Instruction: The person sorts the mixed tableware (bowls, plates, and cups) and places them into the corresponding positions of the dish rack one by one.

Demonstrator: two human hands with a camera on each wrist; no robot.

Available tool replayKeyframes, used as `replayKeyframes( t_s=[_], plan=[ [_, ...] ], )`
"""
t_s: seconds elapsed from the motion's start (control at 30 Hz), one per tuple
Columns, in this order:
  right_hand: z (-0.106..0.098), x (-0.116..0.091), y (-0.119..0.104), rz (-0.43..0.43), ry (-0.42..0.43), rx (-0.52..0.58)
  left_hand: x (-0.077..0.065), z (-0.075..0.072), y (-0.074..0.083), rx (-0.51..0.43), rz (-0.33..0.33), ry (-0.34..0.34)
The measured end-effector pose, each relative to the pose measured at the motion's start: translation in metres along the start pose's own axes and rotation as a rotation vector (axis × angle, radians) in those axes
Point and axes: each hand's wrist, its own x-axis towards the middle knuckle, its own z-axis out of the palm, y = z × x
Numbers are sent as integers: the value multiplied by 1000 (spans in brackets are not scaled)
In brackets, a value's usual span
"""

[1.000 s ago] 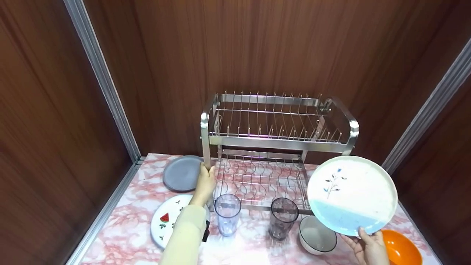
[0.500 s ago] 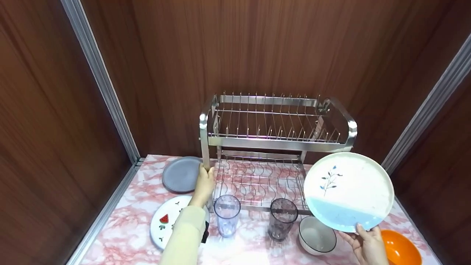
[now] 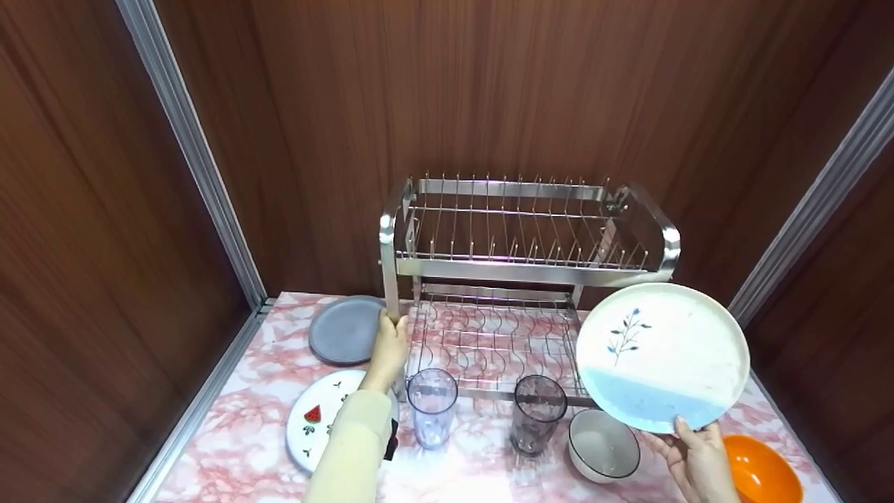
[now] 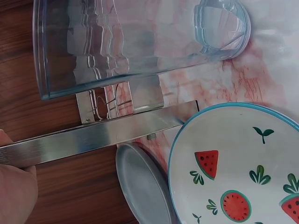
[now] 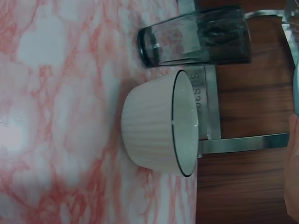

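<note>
My left hand (image 3: 391, 342) grips the front left post of a two-tier metal dish rack (image 3: 531, 271); in the left wrist view part of that hand (image 4: 16, 191) wraps the flat steel post (image 4: 98, 139). With my right hand (image 3: 698, 457) I pinch the lower rim of a round plate (image 3: 670, 349), thumb on its face. The plate is white above and light blue below, with a blue leaf sprig. It is held up tilted before the rack's right side, hiding the right post. Only the edge of my right hand (image 5: 293, 172) shows in the right wrist view.
A clear glass (image 3: 432, 412), a dark glass (image 3: 536, 419) and a white bowl (image 3: 602, 450) stand before the rack. An orange bowl (image 3: 761, 471) is at right. Left are a grey plate (image 3: 343, 330) and a watermelon-patterned plate (image 3: 307, 436). Wooden panels (image 3: 517, 91) enclose the marbled table.
The plate in my right hand has risen slightly and shifted a little left toward the rack. My left hand stays on the post.
</note>
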Motion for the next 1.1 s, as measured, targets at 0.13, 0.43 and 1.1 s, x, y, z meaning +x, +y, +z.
replayKeyframes(
  t_s=[0.13,0.43,1.1],
  plan=[
    [8,4,-5,-11,-3,-27,0,1,0,-12,-10,-9],
    [30,10,-22,-74,-52,-50,1,1,0,52,27,45],
    [97,26,-63,-30,-80,-169,2,1,-2,6,6,20]
  ],
)
